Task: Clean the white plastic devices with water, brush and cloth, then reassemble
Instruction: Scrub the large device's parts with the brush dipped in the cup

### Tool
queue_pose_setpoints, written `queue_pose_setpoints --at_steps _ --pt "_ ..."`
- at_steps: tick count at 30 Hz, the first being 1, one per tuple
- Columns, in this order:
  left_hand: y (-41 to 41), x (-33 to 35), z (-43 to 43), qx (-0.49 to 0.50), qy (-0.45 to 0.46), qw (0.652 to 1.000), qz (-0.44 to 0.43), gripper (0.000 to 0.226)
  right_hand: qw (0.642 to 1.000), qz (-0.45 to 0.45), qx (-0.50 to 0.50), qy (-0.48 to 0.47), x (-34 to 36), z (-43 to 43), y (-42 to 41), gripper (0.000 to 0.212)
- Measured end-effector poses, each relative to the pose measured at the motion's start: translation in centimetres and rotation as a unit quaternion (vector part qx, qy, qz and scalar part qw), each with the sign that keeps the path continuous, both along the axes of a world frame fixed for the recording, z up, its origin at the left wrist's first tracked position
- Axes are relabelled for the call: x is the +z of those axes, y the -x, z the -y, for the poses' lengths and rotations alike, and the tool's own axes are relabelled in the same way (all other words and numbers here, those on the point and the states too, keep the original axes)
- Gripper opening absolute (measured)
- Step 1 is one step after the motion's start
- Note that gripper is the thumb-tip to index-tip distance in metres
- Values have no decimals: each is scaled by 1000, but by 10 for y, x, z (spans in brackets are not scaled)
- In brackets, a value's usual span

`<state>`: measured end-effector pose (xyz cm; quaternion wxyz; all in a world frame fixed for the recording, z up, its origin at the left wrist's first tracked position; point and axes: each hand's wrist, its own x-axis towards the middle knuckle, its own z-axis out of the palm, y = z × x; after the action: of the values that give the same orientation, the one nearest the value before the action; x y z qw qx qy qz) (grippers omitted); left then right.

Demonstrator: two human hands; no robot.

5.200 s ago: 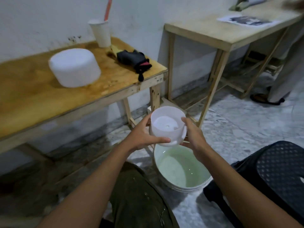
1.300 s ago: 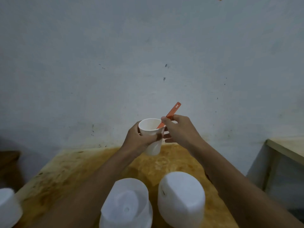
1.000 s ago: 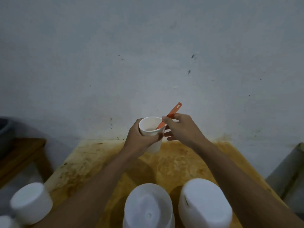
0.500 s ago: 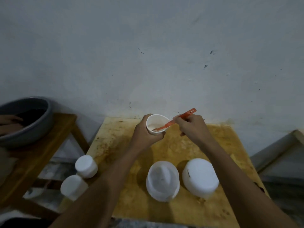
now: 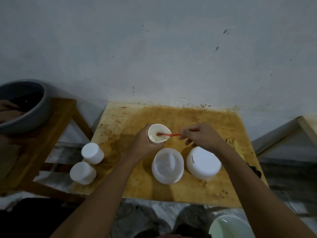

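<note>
Left grip (image 5: pixel 143 146) clasps cup (image 5: pixel 154 137), right grip (image 5: pixel 200 136) pinches brush (image 5: pixel 172 134), over stained table (image 5: pixel 223 121) by wall (image 5: pixel 154 48).

Cup (image 5: pixel 159 134) and brush (image 5: pixel 171 135) fill the gap between my left fingers (image 5: pixel 145 137) and right fingers (image 5: pixel 190 130). Just nearer than the fingers, base (image 5: pixel 167 165) and cover (image 5: pixel 203 163) stand in the way. Beyond the fingers I see bare table (image 5: pixel 188 115) up to the wall (image 5: pixel 154 57). Left of them, far canister (image 5: pixel 92 152) and near canister (image 5: pixel 82 172) stand well clear.
</note>
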<state>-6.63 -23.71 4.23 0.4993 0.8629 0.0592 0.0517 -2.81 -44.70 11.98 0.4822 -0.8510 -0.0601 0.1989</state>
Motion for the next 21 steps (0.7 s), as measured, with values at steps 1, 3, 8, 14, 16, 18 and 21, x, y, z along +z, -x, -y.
queue_pose_setpoints --at_steps 1,3,8,14,16,18,21 --pt "1 -2 -1 -5 1 1000 -2 55 999 4 18 32 0 2 -2 16" --pt "2 -5 -4 -18 0 1000 -2 57 995 9 51 91 1 5 -6 15" --pt "2 -7 -6 -53 -48 997 -26 66 958 45 118 258 1 -1 -6 13" --pt "5 -13 -17 -89 -56 994 -35 65 962 43 86 257 -16 7 10 20" --pt "7 -16 -22 -97 -66 992 -47 63 975 34 67 211 -22 15 19 19" --pt "9 -19 -27 -105 -78 990 -59 64 987 27 37 152 -29 22 27 18" --pt "11 -24 -32 -120 -109 985 -67 65 996 24 -10 90 -35 28 43 16"
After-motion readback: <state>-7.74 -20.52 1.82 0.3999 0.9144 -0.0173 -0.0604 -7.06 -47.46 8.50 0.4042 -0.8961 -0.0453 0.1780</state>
